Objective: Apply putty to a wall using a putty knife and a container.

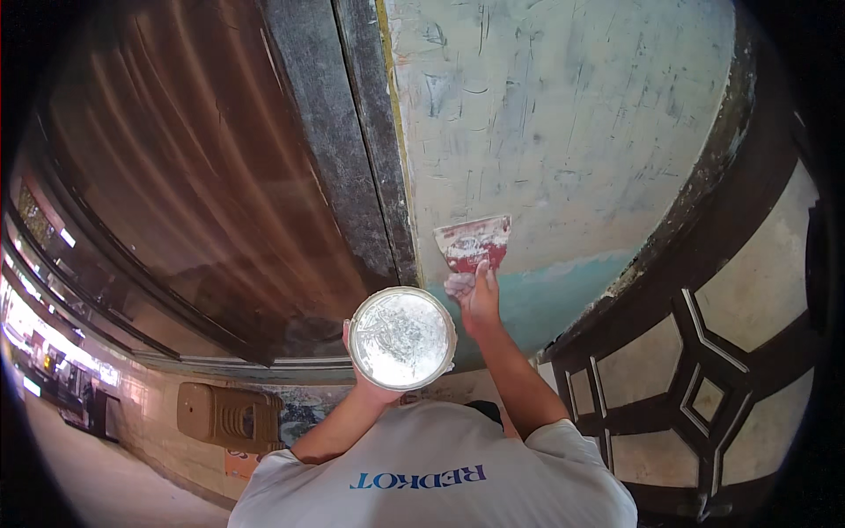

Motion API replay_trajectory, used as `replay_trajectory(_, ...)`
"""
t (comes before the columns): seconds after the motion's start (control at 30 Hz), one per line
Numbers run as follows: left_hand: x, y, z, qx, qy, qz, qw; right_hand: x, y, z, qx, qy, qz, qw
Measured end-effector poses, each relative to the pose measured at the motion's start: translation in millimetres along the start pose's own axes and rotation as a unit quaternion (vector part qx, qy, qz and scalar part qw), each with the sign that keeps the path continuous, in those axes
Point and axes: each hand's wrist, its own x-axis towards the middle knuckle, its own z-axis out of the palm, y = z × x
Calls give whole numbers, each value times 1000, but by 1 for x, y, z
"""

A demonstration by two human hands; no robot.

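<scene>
My right hand [480,302] is closed round a wide putty knife [476,246], its red blade smeared with white filler. The blade points away from me, close to the wall [563,150]; whether it touches cannot be told. Patchy pale filler with dark streaks covers most of that wall, and a turquoise band [554,295] shows lower down. In my left hand [373,392] is a round tub [403,339], gripped from its side and underneath. Whitish paste coats the inside of the tub, and most of my left fingers are hidden behind it.
Left of the wall runs a dark wooden frame [339,132], then a glazed panel with brown curtains [194,176] behind it. A dark door with pale panels [687,387] stands at the right. Brown plastic stools [229,418] sit on the floor at the lower left.
</scene>
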Motion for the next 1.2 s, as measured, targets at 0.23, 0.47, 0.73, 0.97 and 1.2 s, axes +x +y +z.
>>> replay_trajectory(0.23,-17,4,-4,46,11,10,999,-16,-1,14,-1,-21,14,1000)
replay_trajectory(0.47,-17,-35,-3,-130,-8,39,991,-30,12,-53,-36,-9,100,994)
replay_trajectory(0.73,35,-136,-3,14,31,61,998,9,-83,-145,43,-22,67,997)
replay_trajectory(0.97,58,-202,2,-17,51,69,996,8,-136,-254,-12,-116,74,990)
replay_trajectory(1.2,77,-269,-9,-50,43,126,990,15,-224,-293,-254,-54,14,965)
